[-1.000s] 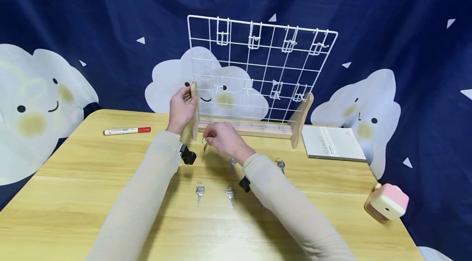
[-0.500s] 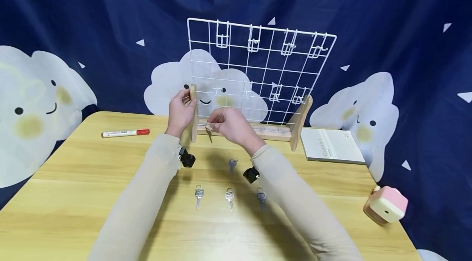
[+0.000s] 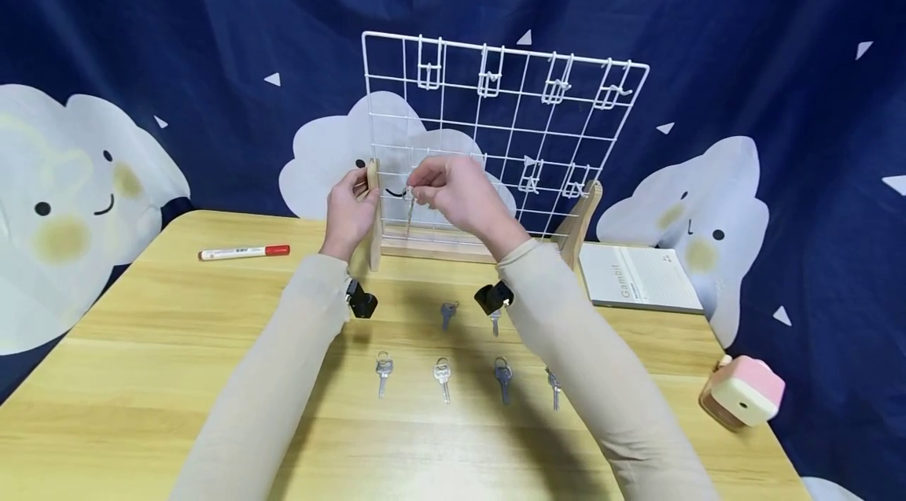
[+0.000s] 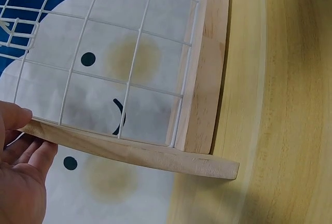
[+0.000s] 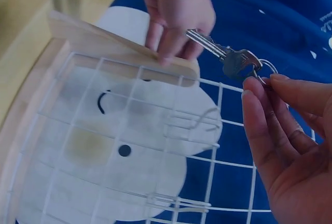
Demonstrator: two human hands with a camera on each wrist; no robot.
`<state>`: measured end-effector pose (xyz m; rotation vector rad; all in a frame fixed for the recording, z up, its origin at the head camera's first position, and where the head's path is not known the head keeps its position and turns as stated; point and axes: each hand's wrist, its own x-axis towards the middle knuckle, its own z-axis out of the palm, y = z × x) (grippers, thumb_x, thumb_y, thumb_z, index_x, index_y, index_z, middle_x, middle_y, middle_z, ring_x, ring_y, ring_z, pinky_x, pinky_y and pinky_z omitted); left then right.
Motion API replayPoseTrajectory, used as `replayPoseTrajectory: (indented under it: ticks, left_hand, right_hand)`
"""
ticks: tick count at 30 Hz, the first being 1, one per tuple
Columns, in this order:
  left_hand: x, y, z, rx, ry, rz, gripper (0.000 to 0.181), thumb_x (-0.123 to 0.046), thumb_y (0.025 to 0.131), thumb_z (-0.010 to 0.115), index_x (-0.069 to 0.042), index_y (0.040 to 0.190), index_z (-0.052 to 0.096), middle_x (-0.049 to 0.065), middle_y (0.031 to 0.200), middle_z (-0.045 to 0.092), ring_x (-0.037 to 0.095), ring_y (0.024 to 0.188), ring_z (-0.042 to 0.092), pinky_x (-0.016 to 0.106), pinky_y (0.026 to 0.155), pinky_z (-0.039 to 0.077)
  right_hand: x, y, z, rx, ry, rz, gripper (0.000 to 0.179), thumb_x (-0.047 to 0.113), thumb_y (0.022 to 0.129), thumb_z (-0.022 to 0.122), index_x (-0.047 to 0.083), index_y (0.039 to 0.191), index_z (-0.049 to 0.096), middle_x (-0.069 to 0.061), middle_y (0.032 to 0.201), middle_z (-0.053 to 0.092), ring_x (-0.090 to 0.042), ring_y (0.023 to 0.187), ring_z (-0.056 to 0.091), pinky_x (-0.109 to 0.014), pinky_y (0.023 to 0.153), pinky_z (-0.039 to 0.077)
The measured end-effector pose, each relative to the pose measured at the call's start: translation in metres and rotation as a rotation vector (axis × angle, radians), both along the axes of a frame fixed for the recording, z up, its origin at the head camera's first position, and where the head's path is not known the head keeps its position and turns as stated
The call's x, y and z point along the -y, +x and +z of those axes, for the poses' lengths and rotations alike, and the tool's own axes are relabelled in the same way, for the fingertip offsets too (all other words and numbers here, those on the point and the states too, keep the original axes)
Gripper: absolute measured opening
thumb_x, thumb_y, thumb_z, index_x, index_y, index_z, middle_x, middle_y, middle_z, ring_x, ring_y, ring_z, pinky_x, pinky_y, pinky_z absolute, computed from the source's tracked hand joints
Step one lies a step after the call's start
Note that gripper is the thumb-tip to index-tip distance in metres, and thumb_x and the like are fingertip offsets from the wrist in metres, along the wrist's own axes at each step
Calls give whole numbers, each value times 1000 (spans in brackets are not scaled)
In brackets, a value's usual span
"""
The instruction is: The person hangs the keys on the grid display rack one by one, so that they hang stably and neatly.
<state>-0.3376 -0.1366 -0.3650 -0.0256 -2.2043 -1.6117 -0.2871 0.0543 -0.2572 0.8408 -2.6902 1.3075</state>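
Observation:
A white wire grid rack [image 3: 510, 128] stands on wooden feet at the back of the table, with several wire hooks [image 3: 488, 82] hung in two rows. My left hand [image 3: 349, 214] holds the top of its left wooden upright [image 4: 140, 150], thumb on one side and fingers on the other. Between thumb and fingers, my right hand [image 3: 460, 190] pinches a silver key [image 5: 238, 62] by its ring [image 5: 268, 67]. The key hangs in front of the grid's lower left, near a lower hook [image 5: 192, 123]. That hook is hidden behind the right hand in the head view.
Several more keys with rings lie in rows on the table, including one at the front left [image 3: 384, 369]. A red-capped marker [image 3: 244, 252] lies at left. At right are a notebook [image 3: 640, 277] and a pink and cream pencil sharpener [image 3: 743, 391].
My right hand has risen from low over the table to the grid's lower hook row, carrying the key up with it. The left hand stays on the upright.

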Motion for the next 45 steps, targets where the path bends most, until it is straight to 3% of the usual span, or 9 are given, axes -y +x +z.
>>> replayPoseTrajectory:
  ticks: [16, 29, 35, 45]
  left_hand:
    - [1, 2, 2, 20, -22, -16, 44, -1, 97, 57, 3, 140, 48, 22, 137, 52, 31, 127, 50, 29, 107, 43]
    - [3, 0, 4, 7, -29, -12, 43, -1, 96, 57, 2, 139, 50, 21, 136, 53, 31, 127, 51, 30, 106, 44]
    - [3, 0, 4, 12, -17, -8, 44, 0, 96, 58, 2, 139, 49, 21, 137, 52, 31, 127, 51, 30, 106, 44]
    - [2, 2, 2, 33, -16, -22, 44, -1, 97, 56, 2, 141, 48, 21, 138, 51, 30, 128, 50, 28, 107, 43]
  right_hand:
    - [-10, -4, 37, -122, -174, -98, 9, -2, 92, 66, 0, 99, 72, -11, 94, 72, -17, 77, 68, -21, 66, 60]
    - [-11, -11, 77, -98, -291, -131, 8, -6, 91, 66, -2, 96, 70, -12, 91, 70, -21, 78, 69, -24, 71, 60]
    - [-6, -12, 88, -45, -319, -169, 8, -4, 91, 66, -2, 98, 69, -12, 92, 70, -21, 81, 69, -23, 73, 60]
    - [-1, -17, 102, -93, -299, -211, 8, -5, 91, 65, -3, 97, 69, -16, 96, 68, -21, 79, 69, -21, 73, 59]
